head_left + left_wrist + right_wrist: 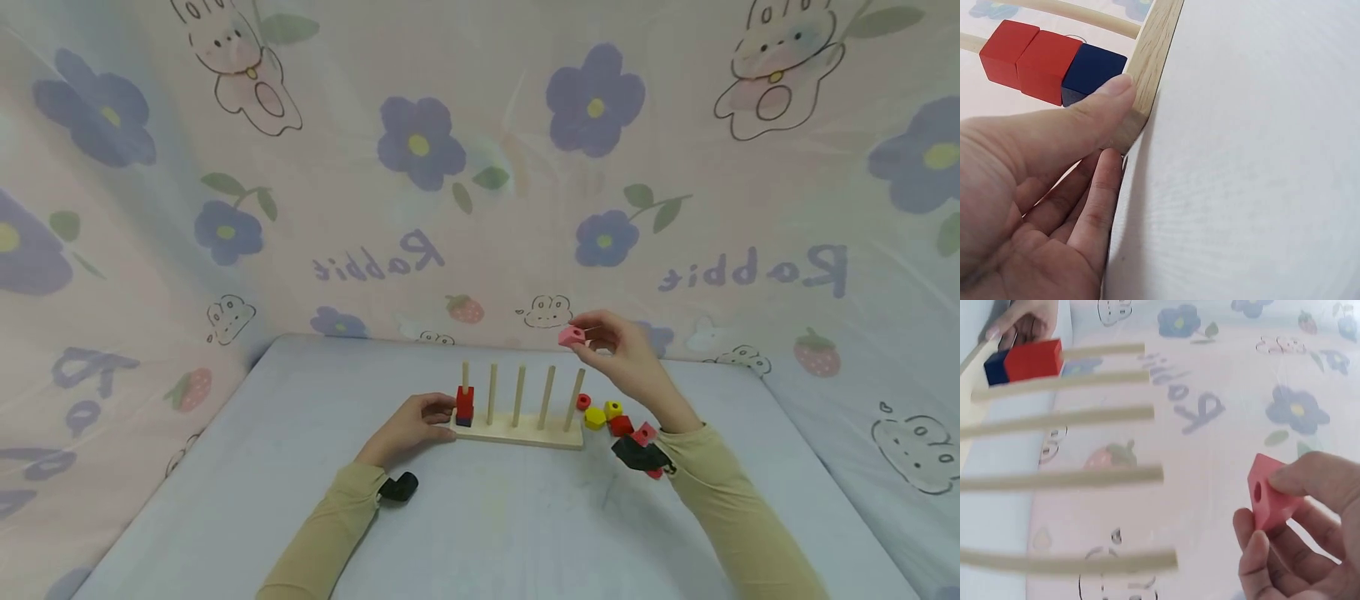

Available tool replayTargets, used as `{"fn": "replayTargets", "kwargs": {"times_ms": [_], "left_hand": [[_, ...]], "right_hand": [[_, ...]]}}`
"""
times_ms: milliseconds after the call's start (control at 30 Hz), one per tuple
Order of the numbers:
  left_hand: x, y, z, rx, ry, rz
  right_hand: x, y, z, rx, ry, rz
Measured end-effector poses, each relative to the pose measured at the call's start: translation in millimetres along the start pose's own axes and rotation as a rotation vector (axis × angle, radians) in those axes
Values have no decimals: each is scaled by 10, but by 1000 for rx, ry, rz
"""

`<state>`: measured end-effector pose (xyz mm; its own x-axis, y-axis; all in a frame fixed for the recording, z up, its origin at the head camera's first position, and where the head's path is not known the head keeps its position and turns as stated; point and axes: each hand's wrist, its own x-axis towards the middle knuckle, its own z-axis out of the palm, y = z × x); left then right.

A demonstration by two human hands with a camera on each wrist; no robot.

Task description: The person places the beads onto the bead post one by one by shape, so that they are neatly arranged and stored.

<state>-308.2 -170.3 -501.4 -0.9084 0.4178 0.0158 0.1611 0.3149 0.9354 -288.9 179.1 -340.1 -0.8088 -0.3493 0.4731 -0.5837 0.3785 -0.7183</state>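
Note:
A pale wooden peg stand (517,431) with several upright pegs sits on the table. On its leftmost peg, two red square blocks (1035,61) are stacked over a dark blue block (1093,72). My left hand (408,427) grips the left end of the base, its thumb lying on the base beside the blue block. Raised above the right end of the stand, my right hand (621,357) pinches a pink triangular block (1269,494) between thumb and fingers. The hole in this block shows in the right wrist view, facing the peg tips, with a gap between.
Loose beads lie right of the stand: a yellow hexagonal block (595,418), another yellow block (613,408), red blocks (621,426) and a pink block (644,433). The right wrist's black strap (641,454) partly covers some. A patterned curtain (495,208) hangs behind the white table (480,533).

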Motion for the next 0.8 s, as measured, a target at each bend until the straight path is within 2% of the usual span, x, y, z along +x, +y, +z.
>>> {"fn": "replayTargets", "kwargs": {"times_ms": [267, 467, 667, 800], "left_hand": [[-3, 43, -5, -6, -15, 15], [26, 34, 13, -25, -20, 24], [-13, 11, 27, -32, -14, 3], [-12, 25, 9, -27, -5, 12]], "right_hand": [[110, -249, 483, 116, -16, -19], [66, -552, 747, 101, 26, -61], [8, -530, 995, 86, 103, -65], [37, -228, 1160, 84, 151, -57]]}}
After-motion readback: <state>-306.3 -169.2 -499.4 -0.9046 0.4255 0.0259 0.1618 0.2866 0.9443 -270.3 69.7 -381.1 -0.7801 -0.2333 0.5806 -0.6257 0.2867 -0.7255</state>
